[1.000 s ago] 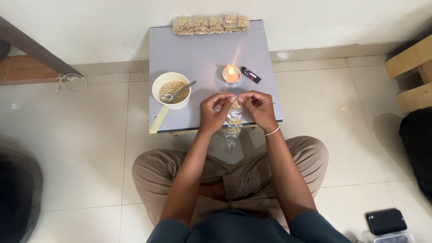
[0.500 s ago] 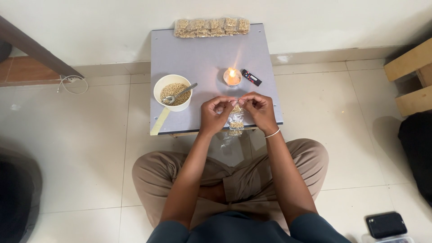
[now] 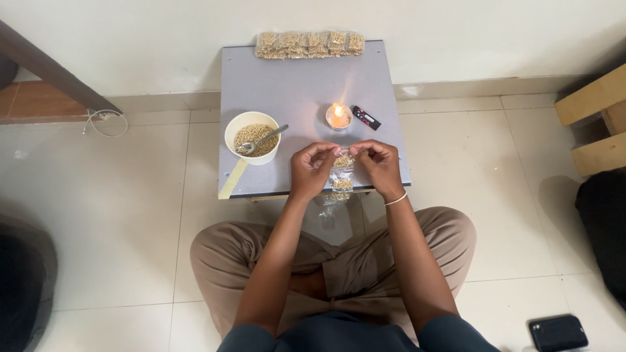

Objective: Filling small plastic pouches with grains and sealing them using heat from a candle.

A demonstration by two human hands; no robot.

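Hands (image 3: 312, 171) (image 3: 380, 166) on seemingly seed-filled pouch (image 3: 342, 175)

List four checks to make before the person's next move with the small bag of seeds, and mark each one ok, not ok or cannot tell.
1. Both hands on the bag: the left hand and right hand pinch the top of the clear bag. Ok.
2. Bag apart from the flame: the lit candle stands just beyond the hands, with a gap. Ok.
3. Bag mouth closed: fingers hide it. Cannot tell.
4. Bowl steady: the bowl of seeds sits flat on the table, a spoon resting in it. Ok.
5. Lighter out of the way: the lighter lies right of the candle. Ok.
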